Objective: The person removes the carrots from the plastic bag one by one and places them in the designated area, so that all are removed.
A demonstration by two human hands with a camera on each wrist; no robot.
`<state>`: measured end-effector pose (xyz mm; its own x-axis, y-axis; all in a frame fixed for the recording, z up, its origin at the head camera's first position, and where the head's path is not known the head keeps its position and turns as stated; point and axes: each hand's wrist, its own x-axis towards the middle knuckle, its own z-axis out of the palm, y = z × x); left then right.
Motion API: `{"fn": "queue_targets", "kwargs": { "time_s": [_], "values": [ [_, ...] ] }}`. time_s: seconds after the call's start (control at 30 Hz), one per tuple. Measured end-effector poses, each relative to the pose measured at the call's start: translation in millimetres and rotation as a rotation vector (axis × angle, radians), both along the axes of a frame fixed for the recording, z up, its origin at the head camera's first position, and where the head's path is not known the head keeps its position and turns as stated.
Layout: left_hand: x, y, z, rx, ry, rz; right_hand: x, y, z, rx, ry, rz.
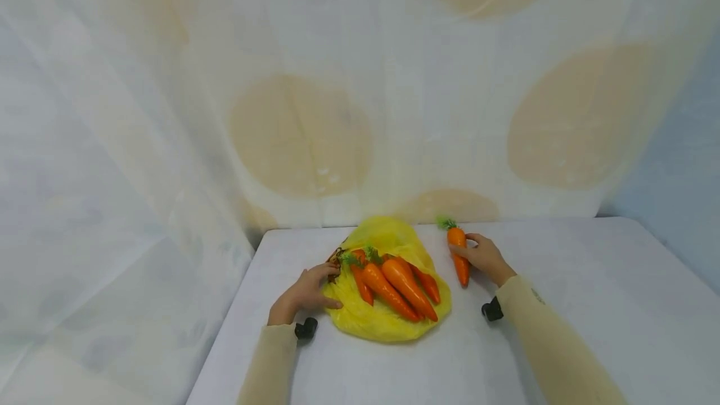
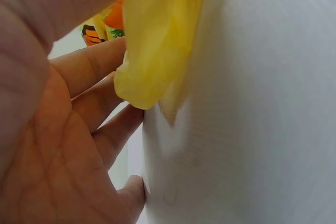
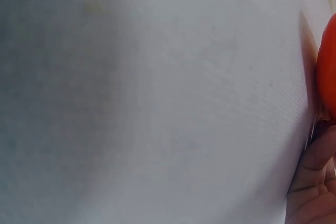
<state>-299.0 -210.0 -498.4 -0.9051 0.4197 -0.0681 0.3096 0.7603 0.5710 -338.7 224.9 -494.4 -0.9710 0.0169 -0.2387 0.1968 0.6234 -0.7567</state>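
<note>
A yellow plastic bag lies spread on the table with several orange carrots on top of it, green tufts pointing away. At the bag's left edge is my left hand, its fingers extended and touching the bag. In the left wrist view, a fold of the yellow bag hangs in front of the left fingers. My right hand grips a single carrot between thumb and fingers, right of the bag. Only part of that carrot shows in the right wrist view.
The white table extends to both sides, its far edge close to a hanging pale cloth with tan circles. An orange-and-black patterned piece shows beyond the left fingers. Black devices sit at both wrists.
</note>
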Motion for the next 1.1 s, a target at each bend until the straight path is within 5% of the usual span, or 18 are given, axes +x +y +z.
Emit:
{"fn": "queue_targets", "kwargs": {
  "time_s": [1.1],
  "values": [
    [-2.1,-1.0,1.6,-0.015,0.018,0.012,-4.0,4,10.1,0.039,0.017,0.011]
  ]
}}
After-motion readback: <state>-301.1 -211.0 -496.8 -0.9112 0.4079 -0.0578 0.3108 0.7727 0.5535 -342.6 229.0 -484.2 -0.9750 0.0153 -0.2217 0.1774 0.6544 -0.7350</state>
